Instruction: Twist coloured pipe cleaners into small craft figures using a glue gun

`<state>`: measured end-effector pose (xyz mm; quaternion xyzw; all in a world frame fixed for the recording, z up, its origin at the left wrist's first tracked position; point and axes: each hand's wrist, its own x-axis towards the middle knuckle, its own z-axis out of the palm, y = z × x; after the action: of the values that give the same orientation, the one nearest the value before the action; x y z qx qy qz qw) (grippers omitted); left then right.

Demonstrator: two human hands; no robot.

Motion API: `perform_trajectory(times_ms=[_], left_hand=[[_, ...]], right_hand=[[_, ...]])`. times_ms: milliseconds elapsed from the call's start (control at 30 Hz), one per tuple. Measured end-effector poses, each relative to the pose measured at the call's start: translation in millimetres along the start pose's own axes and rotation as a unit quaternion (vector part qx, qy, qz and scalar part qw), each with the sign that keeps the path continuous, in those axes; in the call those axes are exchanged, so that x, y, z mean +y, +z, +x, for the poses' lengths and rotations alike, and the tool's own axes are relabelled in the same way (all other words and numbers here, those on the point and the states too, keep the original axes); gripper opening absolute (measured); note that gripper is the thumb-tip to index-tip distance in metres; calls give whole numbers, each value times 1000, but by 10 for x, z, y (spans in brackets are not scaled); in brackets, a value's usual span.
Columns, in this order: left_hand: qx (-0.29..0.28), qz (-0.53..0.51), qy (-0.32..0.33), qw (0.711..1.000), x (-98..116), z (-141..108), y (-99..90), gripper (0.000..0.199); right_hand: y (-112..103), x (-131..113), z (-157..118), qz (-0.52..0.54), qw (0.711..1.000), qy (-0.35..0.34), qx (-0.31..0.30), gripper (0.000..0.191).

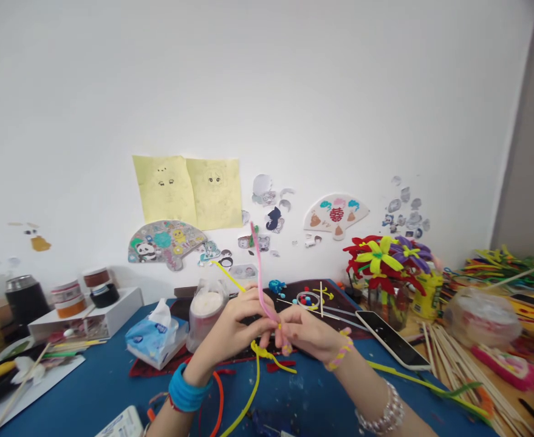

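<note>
My left hand (243,318) pinches a pink pipe cleaner (258,267), whose long free end rises above the fingers. Close against it, my right hand (305,331) is closed on a pink-and-yellow twisted part (287,347) that shows just below the fingertips. A yellow pipe cleaner (230,276) sticks up behind my left hand. Under both hands lies a knotted yellow pipe cleaner (260,349), one tail running down toward the front edge. The exact join between the fingers is hidden. My right wrist wears a pink-and-yellow braided band (339,351).
A tissue pack (156,337) and a lidded cup (206,309) stand left of my hands. To the right are a phone (392,340), a jar (387,303) of pipe-cleaner flowers, wooden sticks (467,376) and a plastic tub (483,318). The wall (267,91) rises behind.
</note>
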<state>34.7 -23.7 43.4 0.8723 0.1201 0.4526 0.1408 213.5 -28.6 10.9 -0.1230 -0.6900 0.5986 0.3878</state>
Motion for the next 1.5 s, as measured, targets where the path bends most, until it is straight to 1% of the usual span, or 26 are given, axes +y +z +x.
perform_trajectory(times_ms=[67, 133, 167, 233, 300, 367, 433, 533, 633, 767, 867, 933, 967, 1000, 1033, 1100, 1133, 1167, 1200, 1233, 1267, 1333, 1367, 1400, 1433, 1500], left_hand=[[-3, -18, 3, 1000, 30, -8, 2, 20], [-3, -34, 12, 999, 48, -14, -7, 20], [-1, -41, 16, 999, 55, -15, -14, 20], [-1, -49, 21, 999, 68, -14, -32, 19], [-8, -48, 24, 999, 85, -11, -47, 19], [-21, -42, 27, 999, 107, -7, -59, 20], [-32, -37, 30, 998, 129, -5, -69, 22], [-43, -31, 31, 998, 148, -7, -82, 21], [-41, -28, 27, 998, 145, -18, -83, 19], [-33, -14, -1, 999, 129, -26, -62, 20], [-13, 11, -34, 999, 119, -19, -47, 18], [9, 20, -59, 998, 107, -11, -31, 17], [20, 20, -73, 997, 97, -6, -17, 17], [32, 18, -90, 995, 83, -3, 2, 18], [44, 12, -112, 993, 67, 0, 25, 18], [69, -20, -165, 984, 28, 2, 76, 18], [80, -42, -190, 978, 9, 1, 98, 19], [90, -60, -206, 973, -7, -1, 114, 19], [99, -70, -210, 970, -19, -3, 121, 20], [102, -70, -202, 972, -26, -5, 118, 20], [101, -61, -182, 976, -28, -7, 107, 20], [84, -40, -124, 988, -22, -10, 70, 20], [73, -38, -96, 992, -18, -12, 49, 20], [64, -41, -73, 994, -14, -15, 31, 19], [57, -49, -55, 996, -12, -18, 17, 19], [51, -67, -30, 996, -11, -24, 2, 17]], right_hand=[[79, 162, 51, 115, 993, -24, -29, 41], [165, 287, 85, 212, 974, -51, -68, 41], [198, 329, 92, 248, 963, -54, -85, 39], [228, 371, 87, 294, 948, -41, -111, 33], [214, 377, 70, 303, 944, -26, -129, 29], [177, 365, 53, 283, 948, -17, -144, 29], [139, 343, 41, 242, 960, 0, -141, 31], [92, 265, 18, 164, 979, 41, -110, 34], [64, 108, -31, 69, 991, 80, -81, 32], [91, -170, -113, -66, 994, 89, -22, 27], [161, -338, -153, -171, 980, 94, 46, 24], [209, -394, -171, -266, 954, 99, 98, 24], [229, -402, -179, -326, 933, 88, 124, 23], [245, -397, -186, -392, 905, 68, 149, 22], [258, -383, -193, -461, 870, 41, 170, 21], [275, -343, -202, -577, 791, -11, 203, 21], [280, -326, -204, -611, 761, -26, 215, 22], [282, -317, -204, -624, 748, -32, 224, 22], [282, -317, -202, -613, 756, -28, 229, 23], [278, -326, -198, -575, 787, -16, 225, 22], [267, -341, -193, -513, 833, 2, 206, 21], [229, -364, -180, -340, 931, 38, 129, 25], [204, -361, -170, -242, 965, 51, 84, 29], [177, -345, -158, -151, 986, 62, 44, 32], [151, -314, -144, -71, 995, 71, 13, 35], [116, -223, -108, 53, 995, 85, -23, 37]])
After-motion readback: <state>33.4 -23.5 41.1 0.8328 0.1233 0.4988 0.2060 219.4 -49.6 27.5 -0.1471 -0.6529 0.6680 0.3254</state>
